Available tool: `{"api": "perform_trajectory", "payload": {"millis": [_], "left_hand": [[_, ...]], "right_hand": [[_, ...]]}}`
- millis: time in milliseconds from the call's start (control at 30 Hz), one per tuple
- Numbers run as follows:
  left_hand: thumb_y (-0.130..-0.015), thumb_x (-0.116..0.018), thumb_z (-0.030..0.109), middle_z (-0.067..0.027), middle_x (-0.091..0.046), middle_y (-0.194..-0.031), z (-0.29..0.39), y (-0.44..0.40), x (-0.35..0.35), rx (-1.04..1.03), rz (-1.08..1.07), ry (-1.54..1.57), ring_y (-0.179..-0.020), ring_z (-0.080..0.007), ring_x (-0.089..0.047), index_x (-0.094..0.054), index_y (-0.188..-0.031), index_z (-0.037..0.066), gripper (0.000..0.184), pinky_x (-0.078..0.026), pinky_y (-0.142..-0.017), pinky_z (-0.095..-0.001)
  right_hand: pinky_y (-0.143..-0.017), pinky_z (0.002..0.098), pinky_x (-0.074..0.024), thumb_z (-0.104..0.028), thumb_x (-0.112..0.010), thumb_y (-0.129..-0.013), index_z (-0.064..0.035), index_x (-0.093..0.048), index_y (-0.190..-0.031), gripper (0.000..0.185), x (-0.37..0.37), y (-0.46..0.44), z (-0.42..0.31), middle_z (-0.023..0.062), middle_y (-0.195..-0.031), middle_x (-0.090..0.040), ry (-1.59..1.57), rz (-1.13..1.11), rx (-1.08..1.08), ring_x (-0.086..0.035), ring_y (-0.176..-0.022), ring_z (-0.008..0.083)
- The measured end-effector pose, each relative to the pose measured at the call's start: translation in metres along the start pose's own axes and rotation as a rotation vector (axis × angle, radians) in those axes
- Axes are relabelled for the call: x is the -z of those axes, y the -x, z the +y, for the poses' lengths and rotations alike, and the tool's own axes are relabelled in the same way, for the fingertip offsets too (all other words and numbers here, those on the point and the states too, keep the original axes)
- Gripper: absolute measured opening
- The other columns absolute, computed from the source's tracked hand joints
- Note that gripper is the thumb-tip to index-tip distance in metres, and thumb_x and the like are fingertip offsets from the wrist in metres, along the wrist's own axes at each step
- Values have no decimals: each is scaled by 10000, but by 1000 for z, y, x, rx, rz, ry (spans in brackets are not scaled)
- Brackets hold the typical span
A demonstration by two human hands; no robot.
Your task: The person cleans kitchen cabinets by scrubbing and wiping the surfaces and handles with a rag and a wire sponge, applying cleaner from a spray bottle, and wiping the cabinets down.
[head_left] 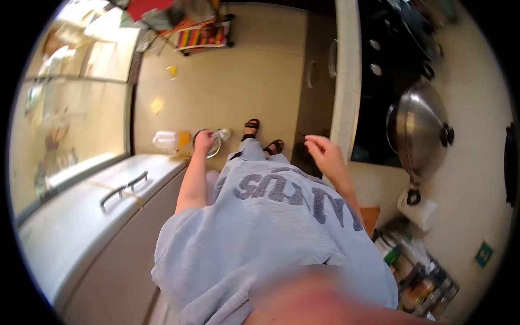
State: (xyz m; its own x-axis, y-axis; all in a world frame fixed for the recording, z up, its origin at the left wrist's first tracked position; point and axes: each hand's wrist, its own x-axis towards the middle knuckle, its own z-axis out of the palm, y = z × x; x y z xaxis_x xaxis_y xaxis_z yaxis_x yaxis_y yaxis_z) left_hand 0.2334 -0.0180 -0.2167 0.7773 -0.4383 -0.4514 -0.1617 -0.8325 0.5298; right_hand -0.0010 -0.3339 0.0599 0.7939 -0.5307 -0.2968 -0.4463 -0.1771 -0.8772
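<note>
My left hand (204,142) is closed at the rim of a round, metal-rimmed container (215,150), low beside my left leg. The hand hides much of it, so its exact kind is unclear. A whitish, blurred item (223,133) shows at the container's far side. My right hand (324,153) hangs in the air near the counter edge, fingers loosely bent and apart, with nothing visible in them. Close to my left hand, on the floor, stands a clear plastic jug-like bottle (167,140) with a yellow-orange part.
On my right, a large lidded wok (422,132) sits by the black stove (376,92). A white chest freezer (70,216) with a dark handle is on my left, below a window (76,108). A striped, wheeled rack (203,36) stands farther ahead on the tiled floor (233,81).
</note>
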Motion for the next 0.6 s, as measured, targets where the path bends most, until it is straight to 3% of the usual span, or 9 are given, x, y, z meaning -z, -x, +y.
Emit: {"api": "perform_trajectory", "payload": {"millis": [33,67,167,333,500,567,600], "left_hand": [[-674,-626,243,-152,-625,-833,2,1,1,16,14,29,-776,-297,-594,-653,-885,65,278,-472,-710,-378],[-676,-627,238,-149,-619,-846,3,2,5,32,32,52,-793,-293,-591,-654,-888,67,274,-469,-724,-373],[-677,-633,219,-142,-606,-860,19,29,22,60,85,98,-824,-286,-582,-655,-900,74,266,-463,-746,-364],[-653,-651,189,-147,-599,-861,1,66,27,63,160,143,-833,-282,-579,-651,-908,69,282,-462,-749,-360],[-601,-683,171,-173,-616,-930,-45,80,24,143,181,199,-865,-297,-594,-617,-987,25,418,-466,-781,-348],[-599,-688,152,-151,-630,-924,-75,74,18,276,184,311,-842,-252,-609,-615,-989,15,420,-472,-769,-324],[-586,-703,144,-114,-643,-889,-91,70,18,355,160,361,-803,-190,-613,-622,-994,32,431,-475,-744,-292]], "right_hand": [[-583,249,-428,-148,-584,-805,-10,-607,-944,198,-14,-2,6,81,-777,-602,127,-42,100,-549,-650,138],[-613,275,-446,-165,-576,-807,-2,-600,-957,223,-24,-1,5,113,-794,-603,139,-149,39,-567,-657,180],[-621,283,-451,-173,-577,-804,-12,-601,-966,230,-48,-2,25,113,-809,-606,136,-323,-31,-574,-664,193],[-639,312,-460,-163,-587,-782,-20,-598,-975,240,-68,-5,30,122,-814,-601,314,-456,110,-589,-699,243],[-642,320,-464,-149,-590,-779,-29,-581,-1007,258,-97,-12,23,123,-805,-596,401,-436,197,-589,-704,247],[-642,321,-466,-140,-590,-781,-30,-581,-1004,249,-110,-10,22,124,-804,-597,384,-394,200,-591,-710,244],[-641,321,-466,-138,-589,-782,-28,-581,-1002,246,-119,-11,21,124,-804,-597,390,-371,184,-591,-710,244]]}}
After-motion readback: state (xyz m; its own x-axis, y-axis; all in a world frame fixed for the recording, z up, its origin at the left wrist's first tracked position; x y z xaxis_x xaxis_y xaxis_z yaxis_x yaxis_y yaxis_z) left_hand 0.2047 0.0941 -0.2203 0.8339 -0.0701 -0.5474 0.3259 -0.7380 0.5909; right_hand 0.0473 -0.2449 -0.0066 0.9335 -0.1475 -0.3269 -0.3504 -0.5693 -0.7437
